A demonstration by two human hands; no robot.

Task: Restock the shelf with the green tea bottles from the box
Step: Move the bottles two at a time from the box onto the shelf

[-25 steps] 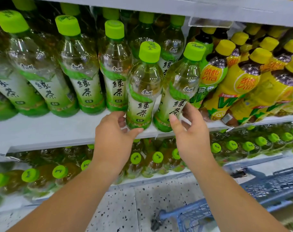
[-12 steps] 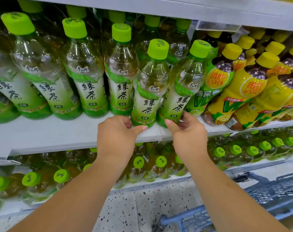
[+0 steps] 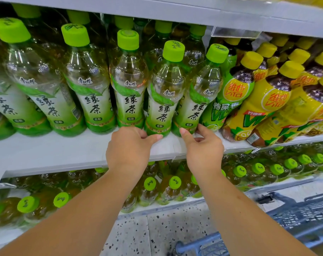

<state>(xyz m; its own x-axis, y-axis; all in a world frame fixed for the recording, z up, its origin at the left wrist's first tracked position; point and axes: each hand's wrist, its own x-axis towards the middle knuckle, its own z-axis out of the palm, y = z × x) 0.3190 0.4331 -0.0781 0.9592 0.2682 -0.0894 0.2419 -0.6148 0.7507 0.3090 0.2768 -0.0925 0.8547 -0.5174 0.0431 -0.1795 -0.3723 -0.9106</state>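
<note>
Several green tea bottles with lime caps stand in a row on the white shelf [image 3: 46, 156]. My left hand [image 3: 129, 148] grips the base of one green tea bottle [image 3: 164, 100] near the shelf's front edge. My right hand [image 3: 203, 146] pinches the base of the neighbouring green tea bottle [image 3: 199, 97], which leans slightly right against a green-labelled bottle [image 3: 229, 93]. Both bottles rest on the shelf, upright or nearly so. The box is out of view.
Yellow-capped lemon tea bottles [image 3: 271, 100] crowd the shelf to the right. A lower shelf holds more green-capped bottles [image 3: 151, 183]. A blue shopping cart [image 3: 295, 217] stands at the bottom right on a speckled floor [image 3: 157, 230]. Another shelf board [image 3: 157, 10] runs overhead.
Both hands have pushed the two front bottles further back onto the shelf, closer to the row. The bottles now stand more upright.
</note>
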